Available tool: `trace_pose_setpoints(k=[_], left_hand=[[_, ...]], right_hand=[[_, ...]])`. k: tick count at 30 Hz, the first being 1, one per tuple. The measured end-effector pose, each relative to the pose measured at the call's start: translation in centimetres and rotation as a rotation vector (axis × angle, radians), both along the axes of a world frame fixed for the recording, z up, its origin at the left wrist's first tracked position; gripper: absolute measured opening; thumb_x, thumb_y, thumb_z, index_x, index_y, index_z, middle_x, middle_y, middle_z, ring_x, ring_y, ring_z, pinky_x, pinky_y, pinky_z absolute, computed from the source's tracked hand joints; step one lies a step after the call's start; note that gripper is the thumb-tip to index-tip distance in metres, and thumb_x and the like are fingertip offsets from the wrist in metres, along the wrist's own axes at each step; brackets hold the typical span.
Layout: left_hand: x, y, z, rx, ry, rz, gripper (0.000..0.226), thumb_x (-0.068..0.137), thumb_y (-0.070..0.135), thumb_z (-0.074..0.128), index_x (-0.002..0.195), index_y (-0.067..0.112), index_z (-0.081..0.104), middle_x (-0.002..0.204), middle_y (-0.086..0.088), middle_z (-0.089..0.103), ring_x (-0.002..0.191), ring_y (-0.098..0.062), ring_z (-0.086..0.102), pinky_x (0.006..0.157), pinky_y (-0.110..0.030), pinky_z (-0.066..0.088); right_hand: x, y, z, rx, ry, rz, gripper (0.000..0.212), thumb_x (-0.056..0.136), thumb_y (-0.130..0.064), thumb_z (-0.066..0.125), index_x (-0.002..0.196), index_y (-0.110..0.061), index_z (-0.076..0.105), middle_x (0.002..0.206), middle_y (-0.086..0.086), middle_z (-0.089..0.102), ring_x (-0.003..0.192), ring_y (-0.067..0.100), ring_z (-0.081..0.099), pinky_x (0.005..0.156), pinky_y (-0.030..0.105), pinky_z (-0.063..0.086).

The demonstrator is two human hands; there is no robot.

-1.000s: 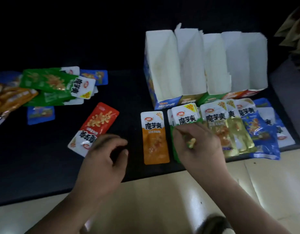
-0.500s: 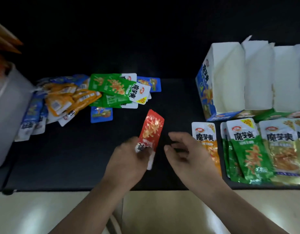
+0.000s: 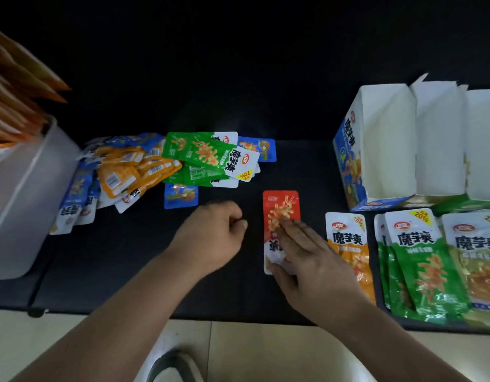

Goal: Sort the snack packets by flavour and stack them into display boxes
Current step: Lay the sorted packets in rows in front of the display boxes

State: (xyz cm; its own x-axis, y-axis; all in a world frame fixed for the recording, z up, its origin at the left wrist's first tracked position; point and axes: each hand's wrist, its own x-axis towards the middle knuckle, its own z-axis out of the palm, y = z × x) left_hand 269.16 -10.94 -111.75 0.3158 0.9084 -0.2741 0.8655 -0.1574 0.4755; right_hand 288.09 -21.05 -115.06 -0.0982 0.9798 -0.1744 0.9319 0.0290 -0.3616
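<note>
A red snack packet point(image 3: 280, 208) lies flat on the black table point(image 3: 128, 266), upside down to me. My right hand point(image 3: 309, 260) presses on its lower half with straight fingers. My left hand point(image 3: 210, 238) hovers just left of it, fingers loosely curled, holding nothing. To the right lie sorted packets: an orange one point(image 3: 351, 252), green ones point(image 3: 422, 268) and a yellow-gold one point(image 3: 477, 260). Behind them stand the display boxes point(image 3: 387, 150), white inside, the nearest with a blue side. A mixed pile of unsorted packets point(image 3: 161, 166) sits at the back left.
A translucent plastic bin point(image 3: 26, 194) holding tall orange packs stands at the far left table edge. A single blue packet point(image 3: 181, 195) lies near the pile. Pale floor tiles point(image 3: 265, 351) show below the table's front edge.
My left hand let go of the red packet, which now lies flat on the table under my right hand. The view has shifted left.
</note>
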Motion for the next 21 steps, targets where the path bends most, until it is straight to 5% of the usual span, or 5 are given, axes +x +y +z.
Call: trace_pose_setpoints(k=[3,9,15,19,21], left_hand=[[1.0,2.4,0.1,0.358,0.204,-0.167,0.056,0.093,0.04,0.069,0.144,0.026,0.053,0.16,-0.003,0.036,0.148,-0.028,0.033,0.117,-0.052,0.039],[-0.1,8.6,-1.7,0.202,0.47,-0.162,0.092,0.097,0.053,0.056,0.165,0.032,-0.002,0.173,-0.009,-0.012,0.159,-0.036,-0.01,0.128,-0.059,0.006],[-1.7,3.0,-4.4,0.366,0.439,-0.095,0.065,0.102,0.043,0.05,0.162,0.031,0.029,0.165,-0.009,0.032,0.145,-0.035,0.035,0.11,-0.057,0.04],[-2.6,-0.5,-5.0,0.48,0.383,-0.121,0.046,0.094,0.046,0.065,0.134,0.021,0.066,0.129,-0.007,0.07,0.11,-0.036,0.063,0.079,-0.047,0.055],[-2.9,-1.3,-4.3,0.508,0.327,-0.13,0.038,0.097,0.051,0.058,0.12,0.023,0.071,0.108,-0.001,0.074,0.095,-0.03,0.065,0.066,-0.039,0.056]], right_hand=[[0.4,2.1,0.5,-0.091,0.023,0.002,0.078,0.104,-0.061,0.034,0.167,-0.02,0.013,0.175,-0.005,0.0,0.16,0.011,-0.004,0.122,0.025,-0.005],[2.4,7.7,0.9,-0.18,0.001,-0.065,0.087,0.103,-0.058,0.045,0.166,-0.013,0.006,0.175,0.002,-0.009,0.16,0.015,-0.013,0.13,0.03,-0.003],[1.0,4.6,0.7,0.116,0.332,-0.232,0.049,0.099,-0.037,0.06,0.146,-0.023,0.057,0.157,-0.007,0.048,0.147,0.013,0.043,0.115,0.026,0.038],[0.2,2.6,-0.3,0.073,0.266,-0.125,0.054,0.098,-0.035,0.066,0.15,-0.023,0.055,0.157,-0.006,0.049,0.151,0.007,0.036,0.12,0.022,0.026],[0.5,3.0,0.3,0.207,0.364,-0.197,0.047,0.096,-0.023,0.069,0.143,-0.021,0.062,0.147,-0.005,0.059,0.14,0.008,0.051,0.116,0.028,0.041]])
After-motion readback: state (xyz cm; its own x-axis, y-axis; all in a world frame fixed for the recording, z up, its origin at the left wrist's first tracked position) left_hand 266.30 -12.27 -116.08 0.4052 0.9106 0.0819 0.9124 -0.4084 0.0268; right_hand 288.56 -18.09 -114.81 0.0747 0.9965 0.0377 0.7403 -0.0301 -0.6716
